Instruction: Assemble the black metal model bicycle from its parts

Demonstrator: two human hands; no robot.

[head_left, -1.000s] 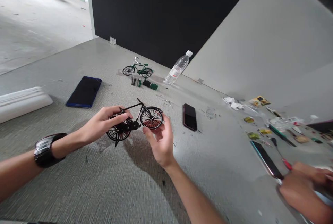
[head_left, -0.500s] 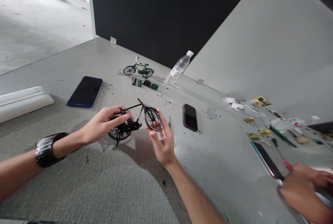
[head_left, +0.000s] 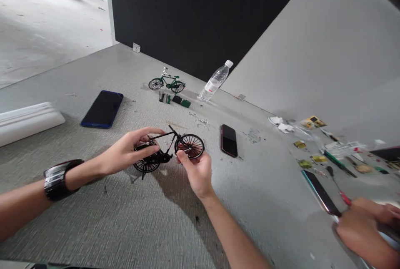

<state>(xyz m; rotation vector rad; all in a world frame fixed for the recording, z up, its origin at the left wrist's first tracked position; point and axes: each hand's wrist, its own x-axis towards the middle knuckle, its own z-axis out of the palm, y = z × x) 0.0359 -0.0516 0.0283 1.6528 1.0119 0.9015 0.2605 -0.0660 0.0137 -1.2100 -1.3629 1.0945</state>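
A black model bicycle (head_left: 166, 157) stands between my hands just above or on the tabletop, its front wheel (head_left: 195, 145) to the right. My left hand (head_left: 133, 150) grips the rear half of the frame, thumb on the near side and fingers behind. My right hand (head_left: 196, 173) is closed at the lower front wheel, thumb near the hub and fingers mostly hidden behind it. By the right thumb is a thin, light, stick-like piece too small to name. Beyond stands a green model bicycle (head_left: 168, 83) with small black and green parts (head_left: 181, 101) before it.
A tilted water bottle (head_left: 215, 81) is near the dark panel. A blue phone (head_left: 102, 109) lies left, a dark phone (head_left: 228, 140) right, and small silver parts (head_left: 200, 121) between. At far right, a co-worker's hands (head_left: 365, 227) are near a phone (head_left: 320, 192) and scattered items.
My right hand has shifted to the front wheel's lower near side, thumb now by the hub. The front wheel has turned and moved right; the bicycle sits slightly lower and further right.
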